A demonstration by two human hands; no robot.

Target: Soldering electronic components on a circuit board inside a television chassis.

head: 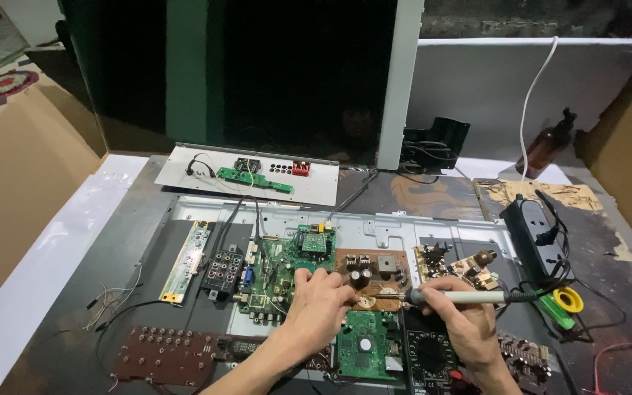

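I see the table (433, 194) carrying a grey metal chassis (418, 223), which spreads out beneath and beyond both grips. Just ahead of the left grip lies the green main board (279, 263); between the two grips lies the brown power board (371, 274). A small green board (363, 351) lies directly below the gap between them, and a black power strip (532, 230) lies well to the right of the right grip. My left hand (320, 307) is curled, fingertips resting on the edge of the brown power board; I cannot tell whether it pinches anything. My right hand (466, 318) is closed around the soldering iron (451, 296), whose tip points left onto the brown power board.
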